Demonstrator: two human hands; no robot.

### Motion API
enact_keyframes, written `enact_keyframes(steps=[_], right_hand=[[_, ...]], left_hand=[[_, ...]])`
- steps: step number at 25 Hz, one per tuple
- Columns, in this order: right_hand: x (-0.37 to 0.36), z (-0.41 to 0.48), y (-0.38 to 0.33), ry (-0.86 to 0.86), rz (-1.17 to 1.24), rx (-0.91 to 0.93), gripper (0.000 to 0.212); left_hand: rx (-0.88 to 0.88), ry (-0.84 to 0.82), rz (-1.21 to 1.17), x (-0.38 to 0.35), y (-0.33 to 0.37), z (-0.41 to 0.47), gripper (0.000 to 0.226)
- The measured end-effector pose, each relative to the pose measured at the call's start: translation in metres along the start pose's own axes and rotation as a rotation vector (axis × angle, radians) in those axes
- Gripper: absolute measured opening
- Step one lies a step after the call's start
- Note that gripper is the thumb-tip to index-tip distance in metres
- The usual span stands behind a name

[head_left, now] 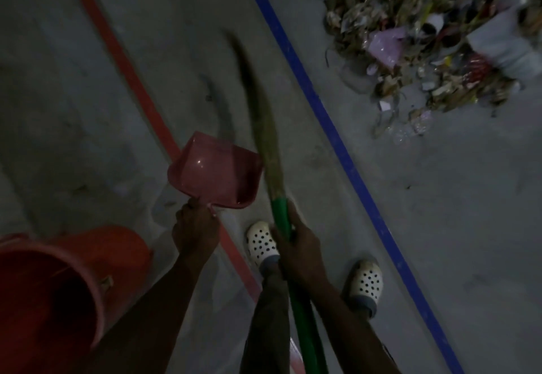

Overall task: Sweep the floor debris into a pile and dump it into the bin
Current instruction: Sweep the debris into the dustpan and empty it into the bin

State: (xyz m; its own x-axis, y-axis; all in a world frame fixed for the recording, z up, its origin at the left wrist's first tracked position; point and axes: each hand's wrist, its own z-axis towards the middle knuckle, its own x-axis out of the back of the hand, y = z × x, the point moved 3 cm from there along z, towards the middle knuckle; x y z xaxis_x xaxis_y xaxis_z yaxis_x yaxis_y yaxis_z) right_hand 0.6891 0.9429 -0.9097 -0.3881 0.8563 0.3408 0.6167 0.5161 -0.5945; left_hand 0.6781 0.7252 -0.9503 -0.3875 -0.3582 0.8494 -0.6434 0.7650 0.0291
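Right hand (296, 244) wrapped around broom (265, 127) at its green handle; left hand (196, 227) grips pink dustpan (215, 170) by its handle. Debris pile (434, 36) lies well apart, beyond blue line (337, 145). Orange bin (52, 294) beside left arm.

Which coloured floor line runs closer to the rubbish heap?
The blue line, passing just beside the rubbish heap; the red line lies farther off, by the pink dustpan.
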Motion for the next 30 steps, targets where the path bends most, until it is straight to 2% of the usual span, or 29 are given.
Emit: enact_keyframes(steps=[4,6,8,12,13,16,20,22,27,30], right_hand=[[-0.013,0.085,-0.006,-0.239,-0.191,-0.067,0.067],[0.000,0.122,0.005,-0.176,-0.091,-0.198,0.064],[0.021,0.132,0.009,-0.013,0.034,-0.306,0.062],[0.068,0.081,-0.001,0.298,0.252,-0.289,0.061],[0.077,0.058,-0.005,0.313,0.276,-0.269,0.061],[0.097,0.009,-0.013,0.204,0.284,-0.274,0.066],[0.132,0.050,0.025,0.030,-0.057,-0.250,0.065],[0.162,0.082,0.054,0.123,-0.120,-0.281,0.061],[0.212,0.074,0.081,0.408,0.160,-0.315,0.069],[0.210,0.022,0.057,0.362,0.369,-0.312,0.066]], left_hand=[[0.001,-0.009,0.043,-0.002,0.001,0.031,0.037],[0.012,-0.037,0.099,-0.012,-0.001,0.041,0.041],[-0.020,-0.072,0.168,-0.021,-0.001,0.044,0.045],[-0.089,-0.088,0.140,-0.015,0.021,0.039,0.037],[-0.127,-0.082,0.134,-0.009,0.034,0.035,0.035],[-0.212,-0.079,0.111,0.011,0.075,0.023,0.030],[-0.348,-0.066,0.159,0.020,0.129,0.013,0.030],[-0.414,-0.095,0.183,0.015,0.158,0.010,0.031],[-0.501,-0.146,0.221,-0.003,0.247,0.003,0.029],[-0.572,-0.140,0.271,0.005,0.294,-0.001,0.030]])
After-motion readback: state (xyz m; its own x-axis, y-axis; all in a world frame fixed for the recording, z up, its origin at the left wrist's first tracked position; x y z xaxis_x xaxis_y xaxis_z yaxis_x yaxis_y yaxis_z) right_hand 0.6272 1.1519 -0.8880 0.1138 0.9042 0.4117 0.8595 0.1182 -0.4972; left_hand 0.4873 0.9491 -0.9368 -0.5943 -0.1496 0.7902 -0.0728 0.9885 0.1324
